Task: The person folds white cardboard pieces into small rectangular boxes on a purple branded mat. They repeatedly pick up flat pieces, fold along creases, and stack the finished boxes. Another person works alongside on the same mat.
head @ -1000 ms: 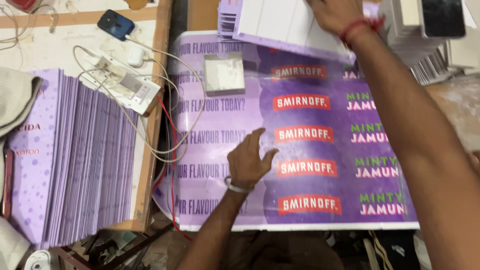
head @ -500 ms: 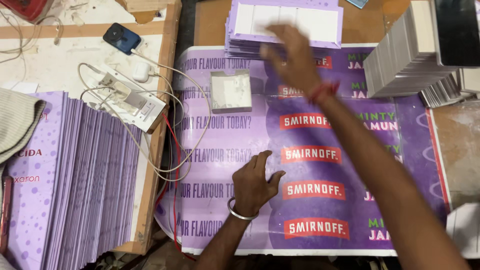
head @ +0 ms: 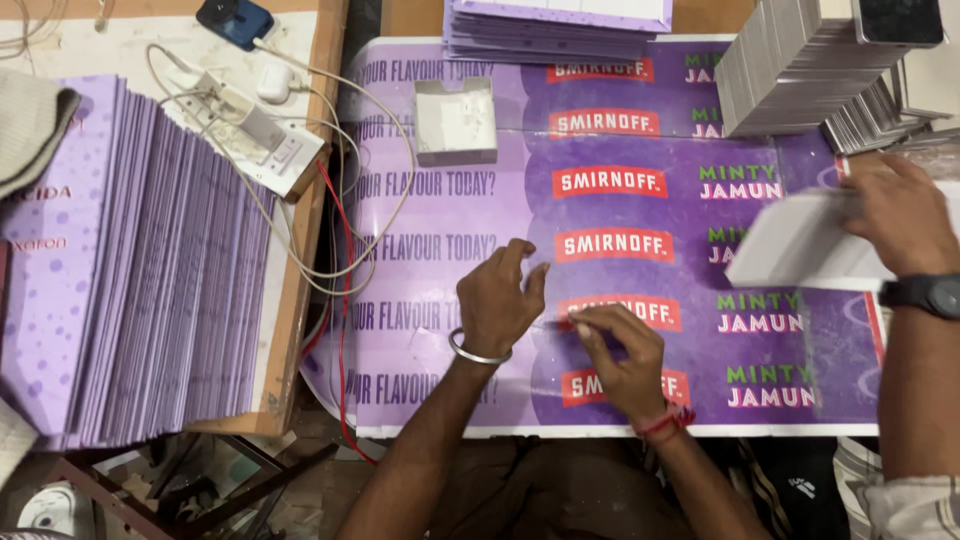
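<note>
A: Head view, looking straight down. What's hidden or cut off?

B: Both forearms run off the bottom edge. A co-worker's hand (head: 900,215) w/ a dark wristwatch comes in at right, blurred, holding a pale flat card (head: 800,250); can't make out more of it. The stack of grey-edged boards (head: 790,75) top right is cropped by the frame.

A: The person's own hands?

B: Left hand (head: 505,300), steel bangle on the wrist, rests on the purple printed sheet (head: 450,250); fingers loosely spread, palm down, clamped on nothing. Right hand (head: 620,355), red thread at the wrist, sits just beside it; thumb & forefinger are pinched together at the sheet's surface. Something thin may lie between them, too small to tell.

A: Where's the sheet?

B: Flat on the table (head: 410,15), covering most of it, near edge toward the person. Glossy, w/ rows of red labels & green lettering.

A: Materials round about?

B: Small white open box (head: 455,120), square, shallow, on the sheet's upper part. Stack of purple sheets (head: 555,30) at the top edge. At left, a fanned pile of lilac cards (head: 130,260) on a wooden board, plus a white power strip (head: 260,140) w/ tangled white & red cables & a blue phone (head: 235,20).
</note>
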